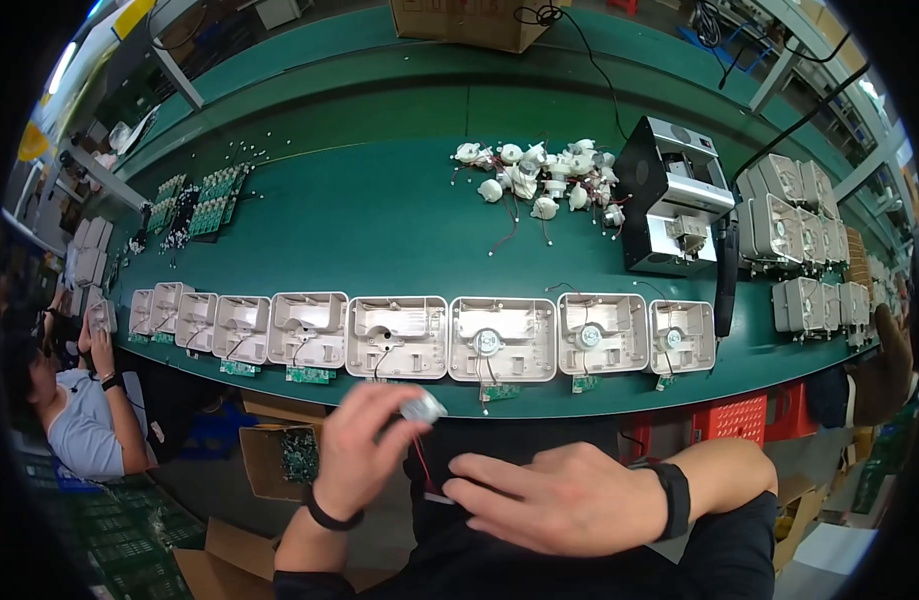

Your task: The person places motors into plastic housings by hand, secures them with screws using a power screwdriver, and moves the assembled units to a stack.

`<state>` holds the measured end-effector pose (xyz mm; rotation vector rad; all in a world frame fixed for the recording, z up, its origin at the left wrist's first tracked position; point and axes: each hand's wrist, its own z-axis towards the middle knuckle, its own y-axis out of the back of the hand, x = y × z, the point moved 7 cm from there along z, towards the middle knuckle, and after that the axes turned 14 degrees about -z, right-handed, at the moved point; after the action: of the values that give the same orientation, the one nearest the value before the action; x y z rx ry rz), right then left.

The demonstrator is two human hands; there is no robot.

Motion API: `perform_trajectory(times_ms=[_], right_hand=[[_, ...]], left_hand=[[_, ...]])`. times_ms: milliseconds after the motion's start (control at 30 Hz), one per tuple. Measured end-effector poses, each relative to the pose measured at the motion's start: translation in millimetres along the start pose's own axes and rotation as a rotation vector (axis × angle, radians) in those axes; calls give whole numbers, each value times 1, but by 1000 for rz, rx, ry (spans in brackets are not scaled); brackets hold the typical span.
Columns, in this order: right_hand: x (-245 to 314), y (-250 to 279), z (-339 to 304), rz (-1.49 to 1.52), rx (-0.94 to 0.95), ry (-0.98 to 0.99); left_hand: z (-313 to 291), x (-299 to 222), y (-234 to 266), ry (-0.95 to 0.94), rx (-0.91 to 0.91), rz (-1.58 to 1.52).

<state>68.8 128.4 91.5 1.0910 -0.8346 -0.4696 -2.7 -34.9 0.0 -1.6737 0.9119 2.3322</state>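
My left hand (359, 440) is closed, pinching a small round grey-white part (422, 408) between thumb and fingertips, just off the bench's front edge. From that part a thin red wire (421, 462) hangs toward my lap. My right hand (554, 498) is beside the wire with its fingers stretched out and slightly apart; its thumb is hidden. A small pale piece (439, 498) shows by its fingertips, too unclear to name. Ahead lies a row of open white plastic housings (397, 368). The three at the right hold round parts like this housing's disc (487, 343).
Loose white wired parts (544, 207) are heaped at the back, beside a black-and-silver bench machine (679, 215). Stacked housings (784, 235) stand right. Green circuit boards (217, 200) lie far left. A person (84, 420) sits at left. Cardboard boxes (264, 462) stand below.
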Motion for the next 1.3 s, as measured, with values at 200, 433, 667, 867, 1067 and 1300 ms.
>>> perform_trajectory(times_ms=[200, 433, 667, 867, 1067, 1300], right_hand=[[-74, 53, -50, -55, -365, -382], [-175, 108, -192, -162, -742, -1089], [-289, 97, -250, -316, -750, -1185], [-350, 57, -225, 348, -676, -1253], [-349, 61, -227, 345, -689, -1120], [-295, 122, -272, 192, -1213, -943]], left_hand=[[23, 30, 47, -47, -200, 346], [49, 43, 34, -176, -49, 561], [44, 62, 40, 54, -187, 379], [49, 46, 33, -108, -51, 610], [61, 40, 21, -140, -1, 650], [49, 53, 17, -190, -50, 625]])
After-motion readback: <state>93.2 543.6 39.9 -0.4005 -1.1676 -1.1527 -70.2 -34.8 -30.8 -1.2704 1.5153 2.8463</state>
